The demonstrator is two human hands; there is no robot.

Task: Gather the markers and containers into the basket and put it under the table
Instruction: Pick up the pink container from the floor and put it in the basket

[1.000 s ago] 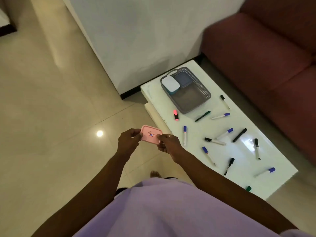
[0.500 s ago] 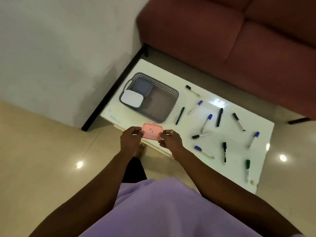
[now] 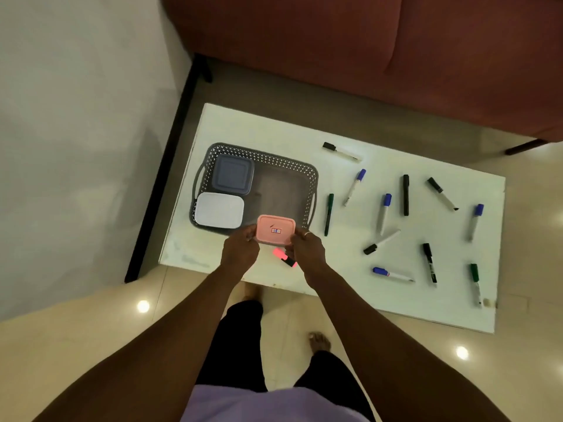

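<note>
A pink container [image 3: 275, 230] with a small label hangs over the near rim of the grey basket [image 3: 283, 164]. My left hand [image 3: 239, 249] grips its left end and my right hand [image 3: 307, 246] grips its right end. Inside the basket lie a blue-grey container [image 3: 232, 174] and a white container [image 3: 219, 210], both at the left. Several markers are scattered over the white table [image 3: 243, 126], among them a green marker [image 3: 328, 214], a blue-capped marker [image 3: 354, 186] and a black marker [image 3: 405, 194]. A pink highlighter [image 3: 285, 257] lies just under my right hand.
A dark red sofa [image 3: 365, 50] stands behind the table. A white wall [image 3: 76, 117] with a black skirting runs along the left. My bare feet stand on the glossy tiled floor [image 3: 76, 324] at the table's near edge.
I have stepped up to the table and the view now looks down on it. Both hands carried the pink container forward, from over the floor to the basket's near rim.
</note>
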